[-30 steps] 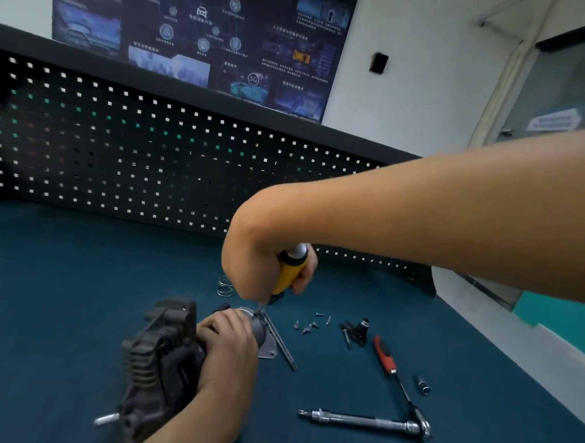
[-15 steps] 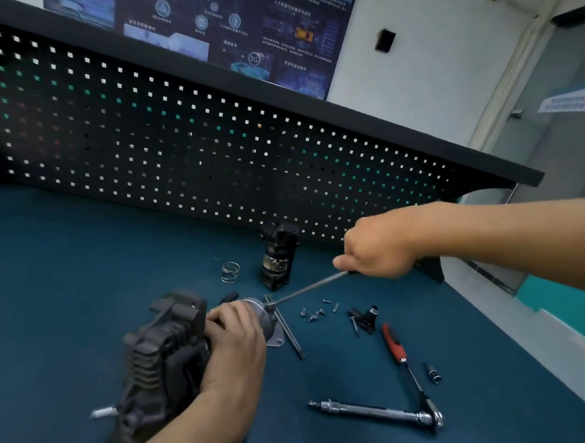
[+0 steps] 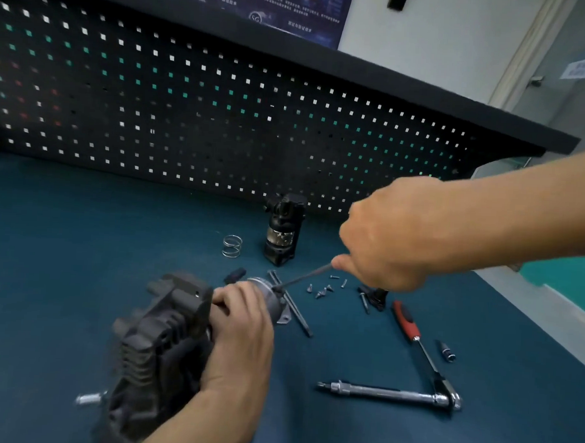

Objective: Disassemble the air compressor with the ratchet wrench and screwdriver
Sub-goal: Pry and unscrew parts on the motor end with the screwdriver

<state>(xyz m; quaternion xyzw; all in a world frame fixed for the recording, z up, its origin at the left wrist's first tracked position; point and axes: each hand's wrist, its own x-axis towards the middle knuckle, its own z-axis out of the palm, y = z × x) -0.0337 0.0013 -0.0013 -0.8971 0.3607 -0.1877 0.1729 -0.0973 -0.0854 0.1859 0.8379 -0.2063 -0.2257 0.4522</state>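
The dark grey air compressor point(image 3: 163, 336) lies on the blue bench at lower left. My left hand point(image 3: 241, 323) grips its round metal end, where a silver cap point(image 3: 270, 289) shows. My right hand point(image 3: 388, 236) holds the screwdriver, its handle hidden in my fist. The screwdriver shaft point(image 3: 303, 276) slants down to the left with its tip at the cap's edge. The ratchet wrench point(image 3: 413, 343), with a red grip and a long chrome extension point(image 3: 383, 392), lies untouched at lower right.
Several loose screws point(image 3: 325, 289) lie right of the compressor. A spring point(image 3: 231, 246) and a black motor part point(image 3: 282, 231) stand near the pegboard point(image 3: 188, 114). A small socket point(image 3: 447, 351) and black fittings point(image 3: 375, 296) lie near the wrench. The bench edge runs along the right.
My right hand swung from upright over the compressor out to the right, laying the screwdriver low and slanted toward the cap. My left hand kept its grip. The view tilted down.
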